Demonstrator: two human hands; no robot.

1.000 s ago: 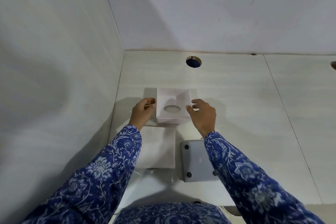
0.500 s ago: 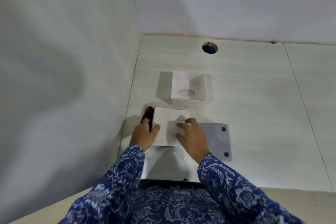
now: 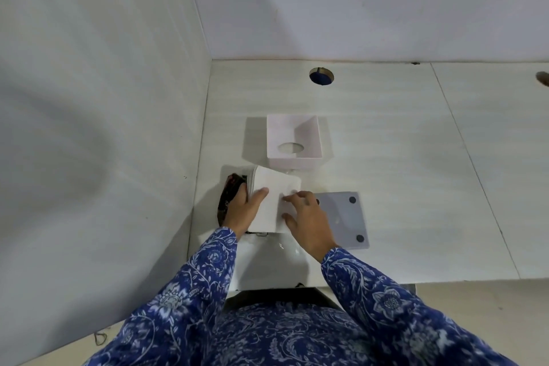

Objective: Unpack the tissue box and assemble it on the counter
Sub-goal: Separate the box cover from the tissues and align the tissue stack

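A white stack of tissues (image 3: 274,192) is lifted at its far end off the counter, near the left wall. My left hand (image 3: 242,208) grips its left edge with the thumb on top. My right hand (image 3: 309,223) rests its fingers on the stack's right side. Beyond it sits the pale pink tissue box shell (image 3: 294,140), upside down and open, with an oval hole in its floor. The grey base plate (image 3: 344,217) with dark round feet lies to the right, partly under my right wrist.
A dark patterned thing (image 3: 228,196) lies behind my left hand by the wall. Clear plastic wrapping (image 3: 273,258) lies at the white counter's (image 3: 416,172) front edge. A round hole (image 3: 321,76) is in the counter near the back wall.
My hands left the pink box shell and came back to the tissue stack. They took hold of it, and its far end has risen off the counter.
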